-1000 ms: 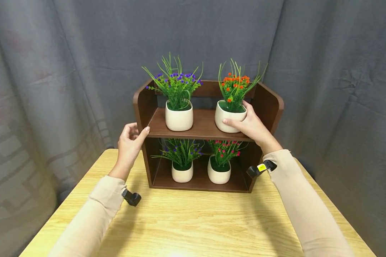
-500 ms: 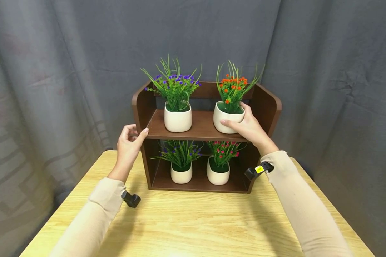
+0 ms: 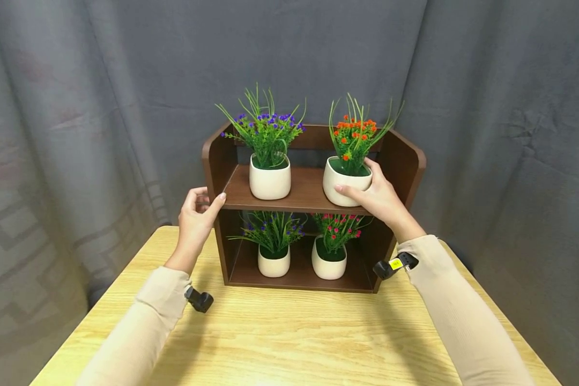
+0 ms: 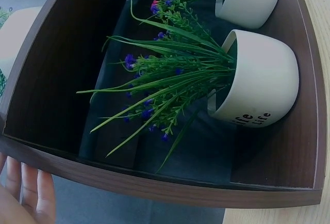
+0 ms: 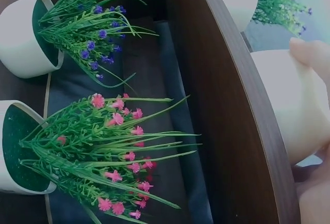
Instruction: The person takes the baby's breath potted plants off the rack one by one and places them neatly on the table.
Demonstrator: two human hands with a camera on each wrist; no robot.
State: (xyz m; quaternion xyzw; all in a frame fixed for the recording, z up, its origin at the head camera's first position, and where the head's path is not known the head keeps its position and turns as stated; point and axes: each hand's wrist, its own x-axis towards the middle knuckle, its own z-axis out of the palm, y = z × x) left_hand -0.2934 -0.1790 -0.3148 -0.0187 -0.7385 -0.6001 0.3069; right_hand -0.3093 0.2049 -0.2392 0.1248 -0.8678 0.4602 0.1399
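Four white pots on one dark wooden shelf unit (image 3: 404, 161), two per level; the unit stands on the counter (image 3: 270, 338). Upper board (image 3: 306, 185): upper purple-flowered pot (image 3: 270, 185) at left, upright, no hand on it. Orange-flowered pot (image 3: 347, 181) at right, near the front edge, seemingly a little tilted. Lower board (image 3: 299, 268): lower purple-flowered pot (image 3: 273, 264) left, pink-flowered pot (image 3: 329, 265) right; both upright, apart, untouched.

Right hand (image 3: 383, 201): fingers spread to the orange-flowered pot's width and gripping it, thumb across the front wall, the rest round the side, partly hidden. Left hand (image 3: 193, 222): holds the unit's left side panel (image 3: 219, 163), thumb at the front edge, other fingers bent along the outer side; no pot in it. Firmness of that hold: cannot tell.

Progress, as judged: three of four pots look settled. The orange-flowered pot is at its end of the upper board, roughly above the pink one, but not released. Whether its base bears fully on the board, cannot tell. Left undone, by the look of it: pot not squared up, neither hand free.
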